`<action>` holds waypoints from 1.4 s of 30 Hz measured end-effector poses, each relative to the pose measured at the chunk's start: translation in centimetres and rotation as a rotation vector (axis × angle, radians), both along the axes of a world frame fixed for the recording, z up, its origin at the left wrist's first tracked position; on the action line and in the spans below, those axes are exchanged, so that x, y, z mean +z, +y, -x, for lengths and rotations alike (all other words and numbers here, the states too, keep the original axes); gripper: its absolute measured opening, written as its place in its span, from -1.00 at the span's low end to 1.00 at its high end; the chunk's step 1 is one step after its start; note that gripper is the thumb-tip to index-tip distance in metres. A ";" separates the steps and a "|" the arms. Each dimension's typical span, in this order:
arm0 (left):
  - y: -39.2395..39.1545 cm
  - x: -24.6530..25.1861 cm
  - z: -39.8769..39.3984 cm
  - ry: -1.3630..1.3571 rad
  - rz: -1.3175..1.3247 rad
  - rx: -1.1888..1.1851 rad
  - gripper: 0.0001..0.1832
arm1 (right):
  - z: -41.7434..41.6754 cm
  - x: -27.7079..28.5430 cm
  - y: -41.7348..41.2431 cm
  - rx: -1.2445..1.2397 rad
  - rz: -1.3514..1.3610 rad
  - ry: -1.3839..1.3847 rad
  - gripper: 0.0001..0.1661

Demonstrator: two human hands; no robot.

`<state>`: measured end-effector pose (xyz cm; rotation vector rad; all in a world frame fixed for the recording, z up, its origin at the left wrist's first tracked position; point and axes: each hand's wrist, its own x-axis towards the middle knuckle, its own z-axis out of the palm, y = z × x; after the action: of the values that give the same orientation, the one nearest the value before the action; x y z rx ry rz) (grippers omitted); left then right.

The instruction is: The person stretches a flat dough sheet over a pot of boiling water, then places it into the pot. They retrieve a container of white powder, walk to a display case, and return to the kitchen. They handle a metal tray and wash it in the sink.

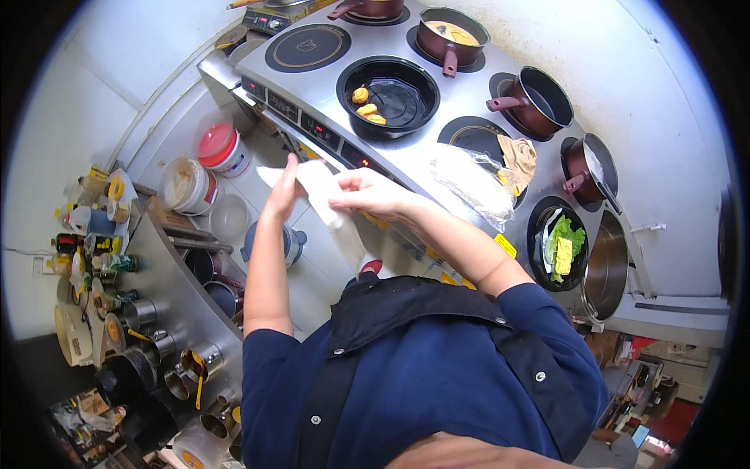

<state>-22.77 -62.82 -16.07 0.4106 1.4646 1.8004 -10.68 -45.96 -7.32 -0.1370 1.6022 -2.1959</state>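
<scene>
A long white strip, perhaps paper or cloth (328,205), hangs between my hands and trails down toward my apron. My left hand (284,190) is raised at its upper left part. On the strip's right side, my right hand (366,190) pinches it between thumb and fingers. Beyond the hands, a black plastic bowl (404,97) with several yellow-brown fried pieces (367,109) stands on the steel cooktop. A clear plastic bag with white contents (469,184) lies right of my right hand, beside a crumpled brown paper piece (517,161).
Maroon saucepans (451,50) line the cooktop's far side, one holding yellowish soup. At right sits a black bowl (557,243) with lettuce and a yellow block. Lidded buckets (218,146) stand on the floor at left, near a steel counter (158,281) with metal containers.
</scene>
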 end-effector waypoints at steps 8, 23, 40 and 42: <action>0.6 -3.8 -7.6 -0.579 -0.507 -0.250 -0.11 | 2.4 -1.8 -1.5 -0.033 0.069 -0.202 -0.72; -2.2 -1.5 -10.7 -0.205 -0.354 0.066 -0.08 | 1.4 -1.2 -0.8 0.036 -0.054 -0.281 -0.73; 0.9 1.9 -11.7 0.335 0.000 0.448 -0.81 | -1.1 -3.5 0.7 -0.139 -0.565 0.077 -0.74; 1.2 1.9 -11.7 0.383 0.042 0.467 -0.81 | -1.2 -4.0 1.1 -0.167 -0.520 0.081 -0.73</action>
<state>-11.10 -61.59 -14.22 0.4351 1.9884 2.1300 -9.45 -44.91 -11.32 0.0638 2.2401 -1.8263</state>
